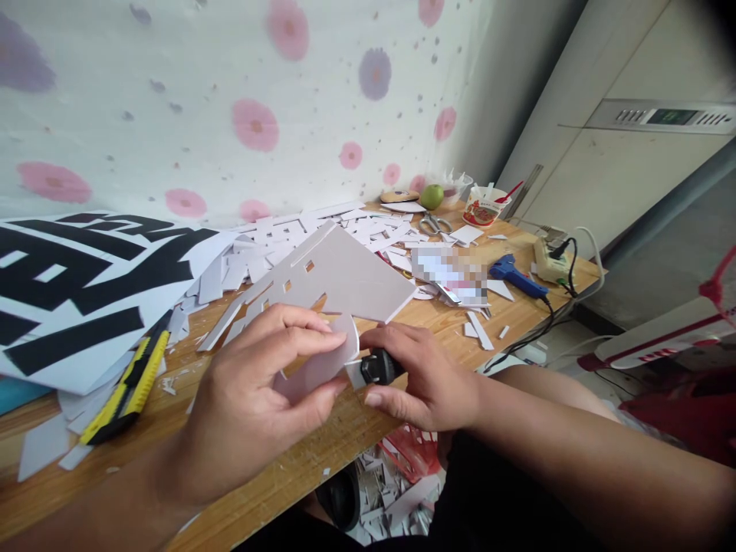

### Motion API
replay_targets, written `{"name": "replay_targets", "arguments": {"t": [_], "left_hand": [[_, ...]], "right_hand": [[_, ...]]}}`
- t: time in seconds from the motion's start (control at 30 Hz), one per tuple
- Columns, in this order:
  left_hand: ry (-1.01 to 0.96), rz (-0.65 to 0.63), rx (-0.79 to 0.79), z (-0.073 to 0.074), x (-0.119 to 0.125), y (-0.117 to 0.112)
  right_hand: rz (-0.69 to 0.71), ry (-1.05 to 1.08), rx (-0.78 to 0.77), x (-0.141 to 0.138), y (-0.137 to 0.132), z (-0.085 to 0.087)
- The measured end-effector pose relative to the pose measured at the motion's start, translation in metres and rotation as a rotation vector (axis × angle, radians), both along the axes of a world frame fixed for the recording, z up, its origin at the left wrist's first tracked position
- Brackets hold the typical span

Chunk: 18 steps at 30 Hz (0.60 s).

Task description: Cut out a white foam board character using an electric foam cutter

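Note:
My left hand [247, 399] pinches a curved piece of white foam board [325, 360] between thumb and fingers, above the front of the table. Close by on the right, my right hand [434, 376] is closed round a small black tool [380, 368]. A flat pale tip [356, 373] sticks out of that tool toward the foam board piece; whether the two touch, I cannot tell. Behind both hands leans a larger white foam board sheet [362, 280] with small rectangular cut-outs. A yellow and black utility knife [129, 387] lies to the left of my left hand.
White sheets with black lettering [95, 280] cover the table's left. Scraps [273, 238] are heaped along the wall. Scissors [435, 224], a green fruit [432, 197], a paper tub [484, 207], a blue glue gun [517, 276] and a power strip [553, 259] stand right. Cables hang over the edge.

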<state>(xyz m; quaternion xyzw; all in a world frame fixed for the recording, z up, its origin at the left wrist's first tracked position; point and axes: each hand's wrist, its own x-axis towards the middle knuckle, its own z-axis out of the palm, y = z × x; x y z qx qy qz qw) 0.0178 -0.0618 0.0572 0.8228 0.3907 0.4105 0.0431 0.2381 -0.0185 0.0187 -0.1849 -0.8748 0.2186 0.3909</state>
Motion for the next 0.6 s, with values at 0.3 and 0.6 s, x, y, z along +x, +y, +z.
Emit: {"name": "replay_targets", "arguments": {"t": [0.3, 0.6], "left_hand": [[-0.050, -0.026, -0.061, 0.000, -0.001, -0.001], [-0.088, -0.044, -0.108, -0.002, -0.002, -0.004]], "right_hand": [[-0.111, 0.005, 0.090, -0.009, -0.003, -0.006], [-0.142, 0.030, 0.091, -0.008, -0.003, -0.011]]}}
